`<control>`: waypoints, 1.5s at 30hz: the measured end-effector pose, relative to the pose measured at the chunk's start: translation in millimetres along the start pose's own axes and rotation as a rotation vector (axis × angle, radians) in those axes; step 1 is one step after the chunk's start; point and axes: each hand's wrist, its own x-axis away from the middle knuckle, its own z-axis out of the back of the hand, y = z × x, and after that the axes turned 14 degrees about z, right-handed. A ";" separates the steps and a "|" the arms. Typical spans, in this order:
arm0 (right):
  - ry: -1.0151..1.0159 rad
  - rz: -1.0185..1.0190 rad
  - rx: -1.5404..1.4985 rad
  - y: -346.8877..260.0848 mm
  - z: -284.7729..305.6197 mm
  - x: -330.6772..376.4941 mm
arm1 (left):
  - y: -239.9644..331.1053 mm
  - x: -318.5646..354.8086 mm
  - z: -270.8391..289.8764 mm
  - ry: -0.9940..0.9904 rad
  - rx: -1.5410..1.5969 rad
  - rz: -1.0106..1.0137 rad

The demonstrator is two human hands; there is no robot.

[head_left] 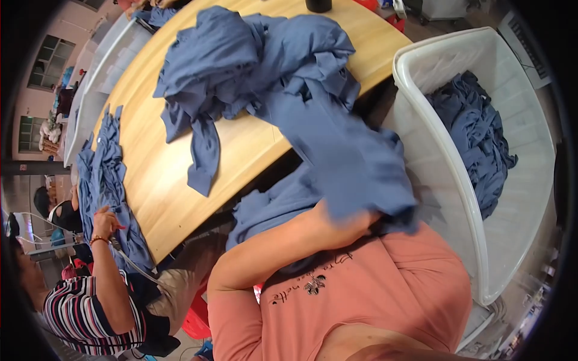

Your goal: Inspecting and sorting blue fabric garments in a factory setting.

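Note:
A large heap of blue cloth lies crumpled on the round-edged wooden table. From it a blurred length of blue cloth stretches down toward my chest. My left hand is at its lower end, closed on it, with the fingers mostly covered by the fabric. More blue cloth is bunched between the table edge and my body, over my lap. My right hand does not show; the cloth and my torso hide that side.
To the right stands a big white plastic bin holding crumpled blue cloth. On the left a co-worker in a striped top handles blue cloth at the table edge. A dark cup-like object stands at the far edge.

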 end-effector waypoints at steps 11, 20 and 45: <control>-0.073 0.177 0.203 -8.4 -39.4 -129.1 | -58.5 146.2 -20.6 0.886 0.707 0.776; -0.171 0.465 0.413 -0.9 -127.3 -242.4 | -50.6 176.1 -50.6 0.921 1.831 0.594; -0.417 -0.244 -0.221 -44.5 -4.4 -130.9 | -101.0 26.0 -14.5 -0.474 0.809 0.583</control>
